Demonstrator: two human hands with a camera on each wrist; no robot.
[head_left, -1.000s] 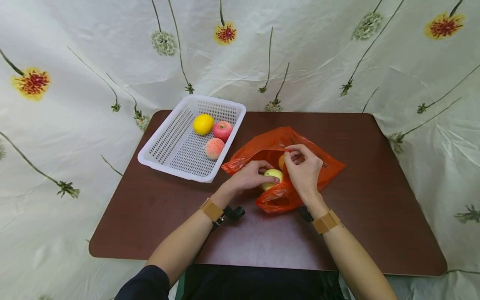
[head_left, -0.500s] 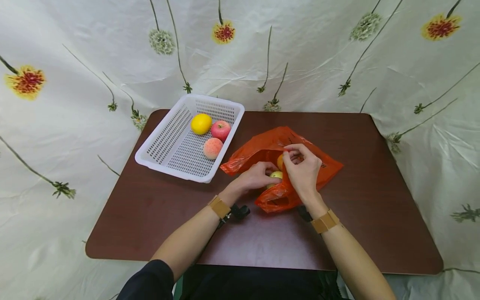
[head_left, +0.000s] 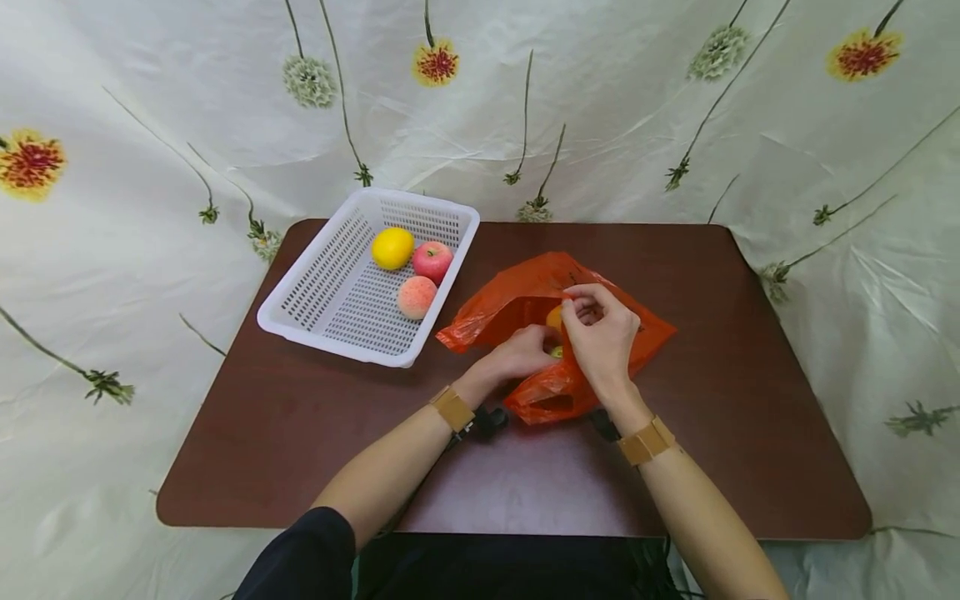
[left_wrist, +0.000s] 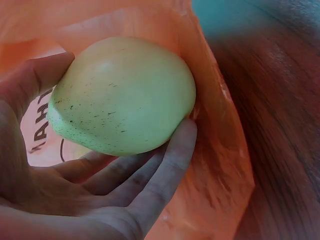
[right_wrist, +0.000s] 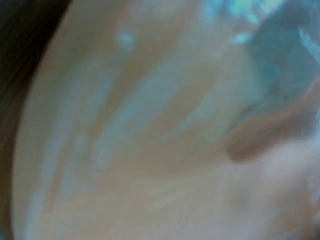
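An orange-red plastic bag (head_left: pixel 543 279) lies on the table, its mouth held apart towards the left. My left hand (head_left: pixel 522 352) is inside the mouth, thumb and fingers curled round a pale yellow-green fruit (left_wrist: pixel 125 95) with dark specks, whose exact kind I cannot tell. My right hand (head_left: pixel 603 337) pinches the bag's upper edge between thumb and fingertips. An orange-coloured fruit (head_left: pixel 554 317) shows partly inside the bag, mostly hidden. In the right wrist view the blurred bag (right_wrist: pixel 125 125) fills most of the picture.
Left of the bag, a white slotted plastic basket (head_left: pixel 333 343) holds a yellow fruit like a lemon (head_left: pixel 393 248), a red apple (head_left: pixel 432 262) and a peach (head_left: pixel 417 297). The brown table (head_left: pixel 300 450) ends before a flowered cloth (head_left: pixel 615 108).
My left hand has moved right and deeper into the bag with the yellow-green fruit, which is now mostly hidden in the head view. The right hand keeps its pinch on the bag's edge.
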